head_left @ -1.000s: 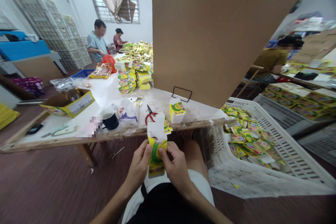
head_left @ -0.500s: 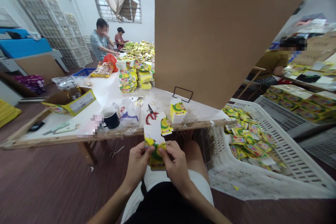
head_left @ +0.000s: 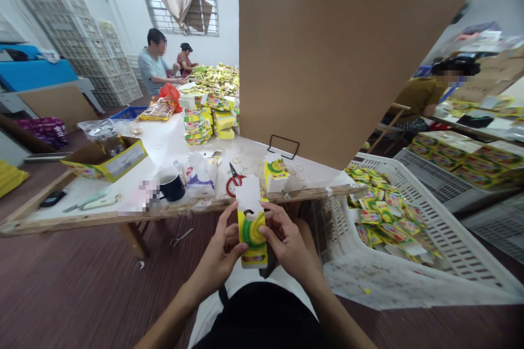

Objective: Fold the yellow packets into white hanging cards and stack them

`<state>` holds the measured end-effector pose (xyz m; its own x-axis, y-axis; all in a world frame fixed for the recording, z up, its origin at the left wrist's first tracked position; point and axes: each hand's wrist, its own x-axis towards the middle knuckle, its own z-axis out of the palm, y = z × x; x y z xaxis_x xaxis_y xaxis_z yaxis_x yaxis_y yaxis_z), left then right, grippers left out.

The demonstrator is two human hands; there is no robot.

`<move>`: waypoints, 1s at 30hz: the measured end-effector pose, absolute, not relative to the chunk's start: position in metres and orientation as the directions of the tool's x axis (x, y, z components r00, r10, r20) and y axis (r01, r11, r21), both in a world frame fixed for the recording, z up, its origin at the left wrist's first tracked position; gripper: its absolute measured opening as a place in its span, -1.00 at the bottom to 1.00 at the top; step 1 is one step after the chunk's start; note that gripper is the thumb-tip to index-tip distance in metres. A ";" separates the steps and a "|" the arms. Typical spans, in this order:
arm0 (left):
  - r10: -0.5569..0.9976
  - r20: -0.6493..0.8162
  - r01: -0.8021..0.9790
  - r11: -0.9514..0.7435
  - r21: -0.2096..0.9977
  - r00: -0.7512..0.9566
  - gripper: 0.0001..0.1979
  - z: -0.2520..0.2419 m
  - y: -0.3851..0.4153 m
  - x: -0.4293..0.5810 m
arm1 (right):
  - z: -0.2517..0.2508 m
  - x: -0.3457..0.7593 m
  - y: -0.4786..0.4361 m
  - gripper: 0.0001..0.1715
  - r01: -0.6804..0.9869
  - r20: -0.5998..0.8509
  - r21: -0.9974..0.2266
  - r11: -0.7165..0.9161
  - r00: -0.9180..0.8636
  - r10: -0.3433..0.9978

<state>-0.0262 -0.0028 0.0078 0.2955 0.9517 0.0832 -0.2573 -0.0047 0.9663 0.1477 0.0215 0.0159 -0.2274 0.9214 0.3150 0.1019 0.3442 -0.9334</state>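
Between my two hands, over my lap, is a small yellow and green printed carton (head_left: 252, 234) with a white flap standing up at its top. My left hand (head_left: 223, 245) grips its left side, with the thumb near the lower front. From the right, my right hand (head_left: 284, 237) holds the other edge, thumb on the printed face. Just beyond, at the table's edge, stands a stack of similar flat cartons (head_left: 276, 174). Red-handled scissors (head_left: 234, 181) lie left of that stack. Part of another printed piece shows behind the carton, mostly hidden.
A white plastic basket (head_left: 462, 245) of yellow cartons stands at my right. A large cardboard sheet (head_left: 327, 65) rises from the table (head_left: 164, 147). A dark mug (head_left: 172, 185), an open yellow box (head_left: 110, 161) and stacked cartons (head_left: 198, 125) are on the table. Several people work nearby.
The carton has turned so its printed front faces me more fully, and it has shifted slightly right. My fingers have moved out to its sides. The printed piece beyond it is now mostly covered.
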 end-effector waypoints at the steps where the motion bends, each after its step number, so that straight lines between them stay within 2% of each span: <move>1: 0.943 0.081 -0.268 0.009 0.963 0.323 -0.24 0.008 -0.003 -0.028 | 0.017 0.150 0.022 -0.54 0.102 0.306 -0.935 0.341 -0.261 0.916; 3: 0.923 0.071 -0.276 0.040 0.960 0.378 -0.29 0.009 -0.004 -0.030 | 0.019 0.154 0.024 -0.58 0.098 0.287 -0.938 0.333 -0.321 0.903; 7: 0.886 0.060 -0.288 0.084 0.954 0.460 -0.45 0.008 -0.005 -0.032 | 0.026 0.160 0.026 -0.81 0.103 0.258 -0.940 0.325 -0.411 0.875; 11: 0.867 0.075 -0.301 0.089 0.950 0.493 -0.62 0.007 -0.006 -0.028 | 0.031 0.160 0.026 -0.75 0.178 0.303 -0.904 0.389 -0.377 0.875; 13: 0.875 0.080 -0.319 0.087 0.944 0.477 -0.60 0.009 -0.007 -0.025 | 0.031 0.158 0.025 -0.77 0.171 0.332 -0.900 0.400 -0.327 0.885; 16: 0.905 0.073 -0.354 0.090 0.931 0.420 -0.33 0.012 -0.007 -0.024 | 0.028 0.155 0.026 -0.82 0.143 0.373 -0.903 0.406 -0.208 0.904; 18: 0.907 0.064 -0.351 0.095 0.932 0.415 -0.24 0.013 -0.007 -0.025 | 0.028 0.155 0.027 -0.80 0.148 0.393 -0.893 0.426 -0.205 0.896; 22: 0.916 0.049 -0.256 0.059 0.965 0.398 -0.47 0.009 -0.004 -0.028 | 0.032 0.160 0.029 -0.72 0.202 0.446 -0.837 0.509 -0.290 0.847; 24: 0.941 0.044 -0.188 0.020 0.982 0.334 -0.49 0.007 -0.003 -0.029 | 0.034 0.161 0.028 -0.68 0.216 0.401 -0.853 0.476 -0.315 0.861; 26: 0.956 0.034 -0.144 0.008 0.989 0.290 -0.47 0.006 -0.002 -0.028 | 0.035 0.160 0.027 -0.65 0.233 0.262 -0.906 0.354 -0.347 0.900; 28: 0.955 0.022 -0.150 0.024 0.988 0.295 -0.47 0.008 -0.002 -0.027 | 0.034 0.156 0.026 -0.61 0.271 0.141 -0.932 0.242 -0.343 0.929; 30: 0.944 0.019 -0.182 0.044 0.982 0.330 -0.47 0.010 -0.003 -0.025 | 0.031 0.153 0.027 -0.62 0.319 0.110 -0.923 0.214 -0.313 0.943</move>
